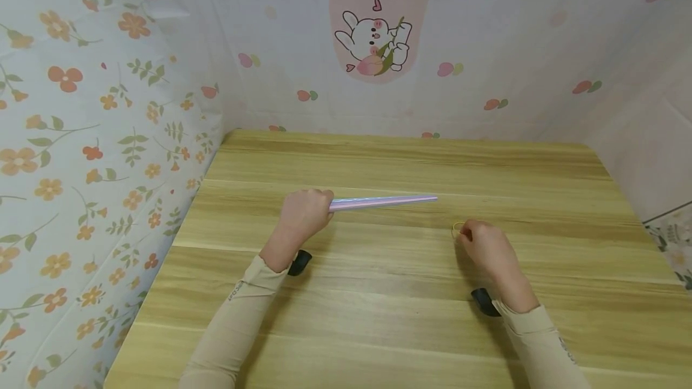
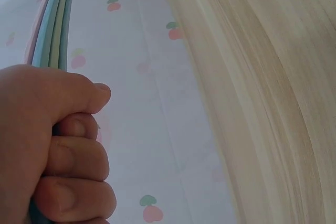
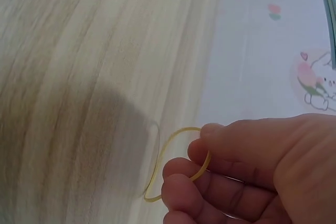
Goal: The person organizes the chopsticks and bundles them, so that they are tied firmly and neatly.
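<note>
My left hand [image 1: 307,210] grips a bundle of thin pastel chopsticks [image 1: 381,202] at its thicker end, fingers curled round it. The bundle points right across the table and narrows toward its tip. Pink, blue and pale green sticks [image 2: 52,24] rise above the thumb in the left wrist view; their lower ends are mostly hidden in the fist. Farther right, my right hand [image 1: 489,248] pinches a yellow rubber band [image 3: 166,144] between thumb and forefinger. Its loop hangs open over the other fingers, apart from the chopsticks.
Both hands are above a wood-grain table [image 1: 378,317]. A white cloth with a rabbit print [image 1: 373,41] hangs behind its far edge, and a floral cloth [image 1: 81,167] stands along the left. Black wrist devices [image 1: 485,302] sit under both sleeves' cuffs.
</note>
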`<state>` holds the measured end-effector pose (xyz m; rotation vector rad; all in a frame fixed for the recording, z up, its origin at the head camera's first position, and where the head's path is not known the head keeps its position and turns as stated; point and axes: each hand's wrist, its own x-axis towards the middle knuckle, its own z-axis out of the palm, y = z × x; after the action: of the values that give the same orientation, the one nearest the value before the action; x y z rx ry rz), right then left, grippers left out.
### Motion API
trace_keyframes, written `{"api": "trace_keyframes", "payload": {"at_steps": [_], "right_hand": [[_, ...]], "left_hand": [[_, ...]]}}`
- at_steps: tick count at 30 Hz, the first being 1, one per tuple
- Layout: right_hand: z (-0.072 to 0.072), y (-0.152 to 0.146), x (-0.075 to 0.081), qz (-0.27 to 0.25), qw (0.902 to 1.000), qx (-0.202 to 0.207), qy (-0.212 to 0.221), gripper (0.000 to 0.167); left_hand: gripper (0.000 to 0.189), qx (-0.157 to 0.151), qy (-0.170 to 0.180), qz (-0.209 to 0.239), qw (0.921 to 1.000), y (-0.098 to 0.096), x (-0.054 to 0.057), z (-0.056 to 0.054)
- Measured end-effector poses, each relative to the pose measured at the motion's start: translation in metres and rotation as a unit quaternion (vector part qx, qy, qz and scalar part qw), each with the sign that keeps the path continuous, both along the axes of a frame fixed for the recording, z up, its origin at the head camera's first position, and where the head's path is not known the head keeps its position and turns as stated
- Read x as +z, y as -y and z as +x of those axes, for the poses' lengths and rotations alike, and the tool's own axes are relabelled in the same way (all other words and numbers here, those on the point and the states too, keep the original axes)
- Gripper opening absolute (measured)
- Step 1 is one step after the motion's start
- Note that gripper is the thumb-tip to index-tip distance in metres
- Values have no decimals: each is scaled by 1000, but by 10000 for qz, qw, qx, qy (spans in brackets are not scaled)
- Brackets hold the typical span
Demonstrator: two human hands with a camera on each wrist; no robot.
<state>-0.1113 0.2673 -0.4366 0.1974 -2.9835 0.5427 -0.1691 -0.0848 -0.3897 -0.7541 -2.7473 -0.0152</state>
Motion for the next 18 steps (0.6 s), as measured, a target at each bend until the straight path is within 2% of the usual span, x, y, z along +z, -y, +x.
{"api": "trace_keyframes", "payload": {"at_steps": [9, 18], "right_hand": [[-1, -1, 5, -59, 9997, -144, 200, 10], [-1, 2, 11, -322, 9993, -192, 4, 13]], "left_hand": [[23, -31, 82, -67, 9999, -1, 4, -1], [21, 12, 237, -84, 9997, -2, 7, 2]]}}
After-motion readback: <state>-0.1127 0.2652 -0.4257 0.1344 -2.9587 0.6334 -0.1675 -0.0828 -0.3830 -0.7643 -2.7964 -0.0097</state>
